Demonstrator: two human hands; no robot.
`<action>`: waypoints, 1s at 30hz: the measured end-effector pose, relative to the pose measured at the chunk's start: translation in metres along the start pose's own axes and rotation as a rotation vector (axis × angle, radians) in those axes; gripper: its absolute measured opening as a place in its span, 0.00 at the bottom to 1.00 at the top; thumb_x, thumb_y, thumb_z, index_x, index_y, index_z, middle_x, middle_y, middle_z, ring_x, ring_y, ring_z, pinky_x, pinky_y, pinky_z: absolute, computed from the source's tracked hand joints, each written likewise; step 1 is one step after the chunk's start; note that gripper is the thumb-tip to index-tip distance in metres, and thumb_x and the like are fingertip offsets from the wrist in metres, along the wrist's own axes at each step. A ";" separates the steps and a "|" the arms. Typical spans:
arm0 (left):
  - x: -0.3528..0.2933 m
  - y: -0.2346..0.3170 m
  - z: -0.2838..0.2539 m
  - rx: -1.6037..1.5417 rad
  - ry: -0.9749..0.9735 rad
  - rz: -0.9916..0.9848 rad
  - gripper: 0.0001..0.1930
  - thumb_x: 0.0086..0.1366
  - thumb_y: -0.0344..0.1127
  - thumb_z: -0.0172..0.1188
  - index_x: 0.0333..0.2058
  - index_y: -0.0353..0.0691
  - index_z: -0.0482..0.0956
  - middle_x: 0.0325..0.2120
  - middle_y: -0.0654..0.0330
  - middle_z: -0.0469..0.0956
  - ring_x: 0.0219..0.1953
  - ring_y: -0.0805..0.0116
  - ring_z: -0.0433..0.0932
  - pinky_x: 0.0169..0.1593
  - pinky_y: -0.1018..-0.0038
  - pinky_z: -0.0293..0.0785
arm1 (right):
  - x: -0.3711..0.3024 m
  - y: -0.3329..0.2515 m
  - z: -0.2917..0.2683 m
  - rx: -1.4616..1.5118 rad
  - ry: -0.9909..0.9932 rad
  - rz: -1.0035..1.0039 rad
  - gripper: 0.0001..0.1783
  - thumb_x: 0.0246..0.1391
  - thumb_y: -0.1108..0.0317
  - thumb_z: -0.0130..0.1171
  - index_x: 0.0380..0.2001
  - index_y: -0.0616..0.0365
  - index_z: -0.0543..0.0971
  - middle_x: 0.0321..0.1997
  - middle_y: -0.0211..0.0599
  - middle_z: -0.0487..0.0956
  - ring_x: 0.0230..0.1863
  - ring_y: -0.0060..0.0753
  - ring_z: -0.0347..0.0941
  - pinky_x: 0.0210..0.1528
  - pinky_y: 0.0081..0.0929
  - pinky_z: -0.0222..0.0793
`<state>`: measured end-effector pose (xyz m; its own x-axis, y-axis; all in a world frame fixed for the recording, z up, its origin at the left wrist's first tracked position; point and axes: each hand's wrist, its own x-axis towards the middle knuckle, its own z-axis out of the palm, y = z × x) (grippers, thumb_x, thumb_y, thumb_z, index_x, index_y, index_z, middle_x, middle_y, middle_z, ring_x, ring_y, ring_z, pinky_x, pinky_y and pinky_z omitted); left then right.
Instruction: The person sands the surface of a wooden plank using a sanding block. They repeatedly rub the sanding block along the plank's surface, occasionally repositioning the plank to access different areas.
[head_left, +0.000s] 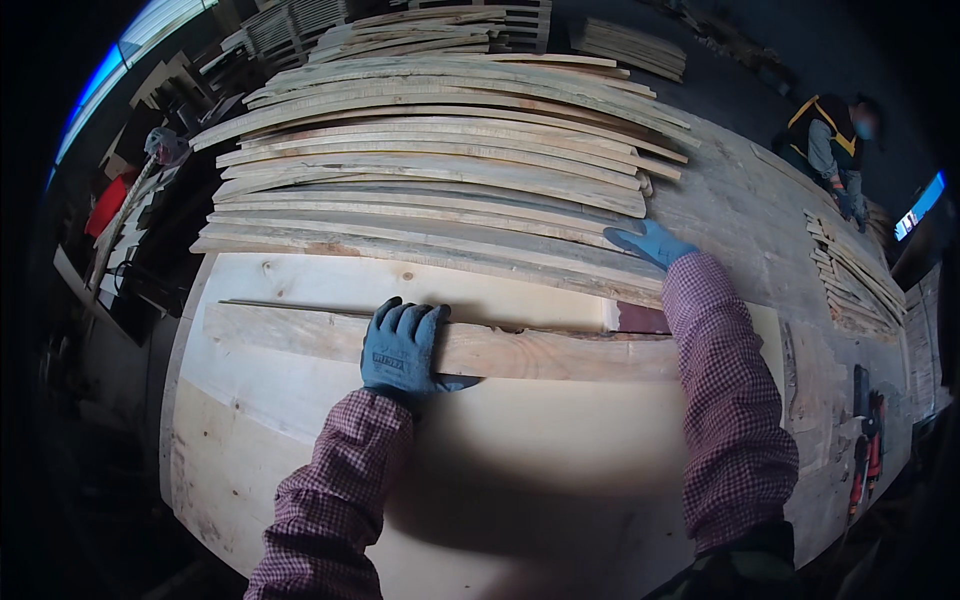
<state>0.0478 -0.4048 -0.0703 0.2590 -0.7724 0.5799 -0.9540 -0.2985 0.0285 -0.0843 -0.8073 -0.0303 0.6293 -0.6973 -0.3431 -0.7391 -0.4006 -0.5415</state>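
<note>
My left hand (402,350), in a blue-grey work glove, is closed over a single wooden board (560,354) that lies crosswise on the worktable. Its fingers bend over the far edge and the thumb stretches along the near edge. Beyond that board lies a broad pile of long, rough wooden boards (430,190), stacked side by side in layers. At the pile's right end, my gloved right hand (655,243) rests against the board ends with thumb and fingers apart. Its forearm crosses over the single board's right end and hides it.
Pale plywood sheets cover the worktable (260,400). A dark red piece (640,318) lies near my right forearm. Tools with red handles (868,450) sit at the right edge, below a heap of short slats (850,270). Another person (825,140) stands at the far right.
</note>
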 end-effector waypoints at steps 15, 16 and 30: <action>0.000 0.003 0.001 -0.002 -0.030 -0.029 0.45 0.41 0.69 0.72 0.51 0.41 0.75 0.43 0.54 0.76 0.47 0.49 0.75 0.61 0.49 0.67 | -0.085 -0.008 -0.030 -0.290 -0.139 -0.239 0.53 0.48 0.33 0.67 0.69 0.53 0.62 0.68 0.56 0.66 0.68 0.53 0.64 0.71 0.41 0.60; -0.001 0.000 -0.002 0.004 -0.038 -0.041 0.45 0.41 0.69 0.72 0.51 0.41 0.75 0.43 0.53 0.76 0.47 0.49 0.75 0.61 0.49 0.67 | -0.089 -0.024 -0.027 -0.350 -0.178 -0.184 0.56 0.46 0.30 0.66 0.69 0.52 0.61 0.69 0.57 0.65 0.70 0.56 0.62 0.73 0.43 0.58; 0.006 -0.001 -0.018 -0.114 -0.378 -0.182 0.50 0.43 0.76 0.66 0.57 0.41 0.73 0.51 0.51 0.76 0.56 0.51 0.72 0.68 0.57 0.59 | -0.202 -0.073 -0.046 -0.295 -0.131 -0.448 0.53 0.42 0.42 0.76 0.66 0.60 0.68 0.59 0.55 0.78 0.58 0.48 0.77 0.61 0.35 0.72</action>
<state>0.0472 -0.3987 -0.0522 0.4417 -0.8700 0.2190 -0.8926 -0.4016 0.2049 -0.1685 -0.6641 0.1143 0.9086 -0.3476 -0.2315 -0.4159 -0.8040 -0.4250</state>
